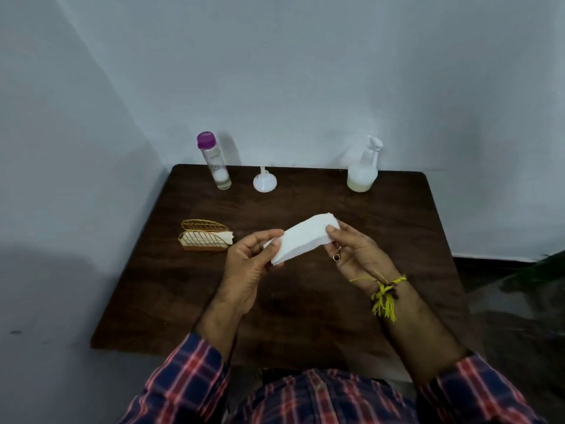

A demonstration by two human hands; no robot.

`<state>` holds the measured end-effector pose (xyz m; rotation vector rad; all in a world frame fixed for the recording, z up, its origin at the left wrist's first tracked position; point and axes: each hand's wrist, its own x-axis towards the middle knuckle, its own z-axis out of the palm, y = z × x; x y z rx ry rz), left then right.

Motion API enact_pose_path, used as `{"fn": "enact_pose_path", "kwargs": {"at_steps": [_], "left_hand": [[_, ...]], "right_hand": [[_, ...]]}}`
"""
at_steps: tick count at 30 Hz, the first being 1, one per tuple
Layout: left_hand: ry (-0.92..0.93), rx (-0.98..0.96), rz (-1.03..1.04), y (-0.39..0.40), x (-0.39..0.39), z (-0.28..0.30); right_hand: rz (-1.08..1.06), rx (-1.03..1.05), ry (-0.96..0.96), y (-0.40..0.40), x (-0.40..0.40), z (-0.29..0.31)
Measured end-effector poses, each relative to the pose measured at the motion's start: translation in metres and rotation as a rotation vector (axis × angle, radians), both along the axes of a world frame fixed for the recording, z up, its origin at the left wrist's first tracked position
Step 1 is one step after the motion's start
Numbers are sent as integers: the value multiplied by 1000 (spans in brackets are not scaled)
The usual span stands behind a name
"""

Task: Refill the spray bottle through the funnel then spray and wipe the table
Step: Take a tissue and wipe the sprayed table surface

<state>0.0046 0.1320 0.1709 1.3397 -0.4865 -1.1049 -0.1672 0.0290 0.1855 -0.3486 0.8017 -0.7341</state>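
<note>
Above the middle of the dark wooden table (pixel 382 228), both hands hold a folded white tissue (pixel 301 238). My left hand (pixel 250 261) pinches its near left end and my right hand (pixel 351 249) pinches its far right end. At the back right stands the white spray bottle (pixel 363 168), with pale liquid in its lower part. A small white funnel (pixel 264 180) sits upside down at the back centre. Left of it is a clear bottle (pixel 215 162) with a purple cap, holding a little liquid.
A gold wire napkin holder (pixel 204 237) with white tissues sits on the left of the table. Grey walls close the back and left sides. The table's right edge borders a dark floor with something green (pixel 547 264) at the frame's edge.
</note>
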Motion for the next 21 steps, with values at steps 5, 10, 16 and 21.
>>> {"fn": "enact_pose_path", "kwargs": {"at_steps": [5,10,16,21], "left_hand": [[-90,3,26,-3,-34,1],[-74,86,71,1,-61,-20],[5,164,134,13,-68,-45],[-75,313,91,24,-25,-77]], "right_hand": [[21,139,-166,4,-12,-10],[14,231,-79,9,-12,-37],[110,117,44,18,-3,-64],[-88,101,374,15,13,-80]]}}
